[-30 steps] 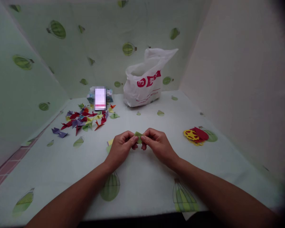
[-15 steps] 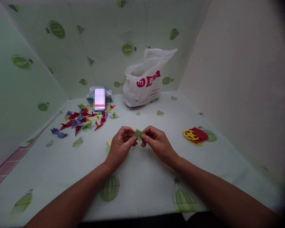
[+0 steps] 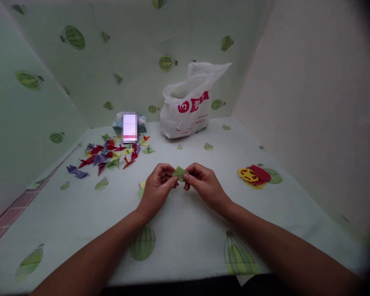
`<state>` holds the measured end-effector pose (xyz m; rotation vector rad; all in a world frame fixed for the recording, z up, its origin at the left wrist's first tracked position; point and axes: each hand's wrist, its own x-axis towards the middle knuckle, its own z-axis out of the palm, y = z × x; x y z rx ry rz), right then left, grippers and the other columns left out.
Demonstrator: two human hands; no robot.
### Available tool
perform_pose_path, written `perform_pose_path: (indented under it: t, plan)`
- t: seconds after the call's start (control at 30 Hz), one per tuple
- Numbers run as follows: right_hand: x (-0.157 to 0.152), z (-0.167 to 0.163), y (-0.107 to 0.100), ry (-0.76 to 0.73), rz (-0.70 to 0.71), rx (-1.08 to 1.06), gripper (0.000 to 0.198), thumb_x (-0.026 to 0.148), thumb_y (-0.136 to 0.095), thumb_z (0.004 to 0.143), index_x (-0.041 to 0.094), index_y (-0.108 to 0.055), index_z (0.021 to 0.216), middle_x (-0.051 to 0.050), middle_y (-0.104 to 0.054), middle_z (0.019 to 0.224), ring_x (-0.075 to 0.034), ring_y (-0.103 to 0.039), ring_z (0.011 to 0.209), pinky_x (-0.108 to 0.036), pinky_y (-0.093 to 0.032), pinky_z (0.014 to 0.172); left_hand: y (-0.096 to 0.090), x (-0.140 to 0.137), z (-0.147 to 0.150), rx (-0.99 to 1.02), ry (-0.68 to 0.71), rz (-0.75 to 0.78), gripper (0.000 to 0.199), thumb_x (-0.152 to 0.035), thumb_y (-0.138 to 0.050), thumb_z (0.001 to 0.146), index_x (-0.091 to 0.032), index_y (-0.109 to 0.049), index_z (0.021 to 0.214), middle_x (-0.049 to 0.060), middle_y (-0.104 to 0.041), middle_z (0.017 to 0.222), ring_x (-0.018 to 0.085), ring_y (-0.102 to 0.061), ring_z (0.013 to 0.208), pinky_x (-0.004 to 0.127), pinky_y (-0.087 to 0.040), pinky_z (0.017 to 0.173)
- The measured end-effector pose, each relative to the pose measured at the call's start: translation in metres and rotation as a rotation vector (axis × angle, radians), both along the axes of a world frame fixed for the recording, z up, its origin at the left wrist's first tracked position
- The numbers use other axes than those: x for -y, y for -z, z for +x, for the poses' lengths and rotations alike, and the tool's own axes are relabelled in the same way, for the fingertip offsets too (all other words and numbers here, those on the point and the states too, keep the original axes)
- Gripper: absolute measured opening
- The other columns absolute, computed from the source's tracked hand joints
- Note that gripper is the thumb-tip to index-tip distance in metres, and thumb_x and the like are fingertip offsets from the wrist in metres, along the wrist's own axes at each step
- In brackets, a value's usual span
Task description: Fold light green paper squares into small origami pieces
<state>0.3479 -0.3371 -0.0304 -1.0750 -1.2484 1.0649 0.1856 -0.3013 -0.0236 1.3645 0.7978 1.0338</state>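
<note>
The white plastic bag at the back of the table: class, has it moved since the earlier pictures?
No. The white plastic bag stands in the same spot beside the blurred box, while both hands fold the green paper.

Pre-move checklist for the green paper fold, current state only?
1. Left hand pinches the green paper: ok.
2. Right hand pinches its other side: ok.
3. Paper held above the table, not resting on it: ok.
4. Crease lines on the paper: cannot tell, too small.
5. Pile of folded pieces apart from the hands, far left: ok.
6. Red and yellow sheets lie apart on the right: ok.
</note>
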Motion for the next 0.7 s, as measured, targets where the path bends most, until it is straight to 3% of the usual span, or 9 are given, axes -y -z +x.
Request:
perform_pose_path:
  t: [0.37, 0.57, 0.7]
  plan:
    - [-0.001, 0.0005, 0.0024, -0.007, -0.002, 0.001, 0.02, 0.037, -0.069, 0.084, 0.019, -0.059, 0.081, 0.003, -0.062, 0.063, -0.012, -0.06, 0.057, -0.029, -0.048, 0.062, 0.0001, -0.0009, -0.0006, -0.009, -0.001, 0.007, 0.024, -0.027, -0.076, 0.075, -0.018, -0.058, 0.087, -0.002, -0.061, 0.08, 0.01, -0.06, 0.067, 0.025, -0.05, 0.065]
    - [-0.0007, -0.0009, 0.0022, -0.031, 0.028, -0.068, 0.019, 0.029, -0.066, 0.086, 0.022, -0.054, 0.1, 0.006, -0.058, 0.067, -0.011, -0.06, 0.057, -0.028, -0.047, 0.061, 0.001, -0.0014, -0.0009, -0.023, 0.011, 0.003, 0.024, -0.026, -0.074, 0.077, -0.018, -0.06, 0.094, -0.001, -0.064, 0.08, 0.011, -0.061, 0.067, 0.025, -0.05, 0.067]
    - [0.0001, -0.0008, 0.0014, -0.043, 0.03, -0.073, 0.02, 0.027, -0.065, 0.085, 0.023, -0.054, 0.101, 0.006, -0.057, 0.069, -0.011, -0.059, 0.057, -0.028, -0.047, 0.06, 0.0007, -0.001, -0.0007, 0.003, 0.005, 0.0, 0.028, -0.024, -0.074, 0.077, -0.019, -0.057, 0.098, -0.001, -0.065, 0.081, 0.011, -0.062, 0.069, 0.025, -0.05, 0.068]
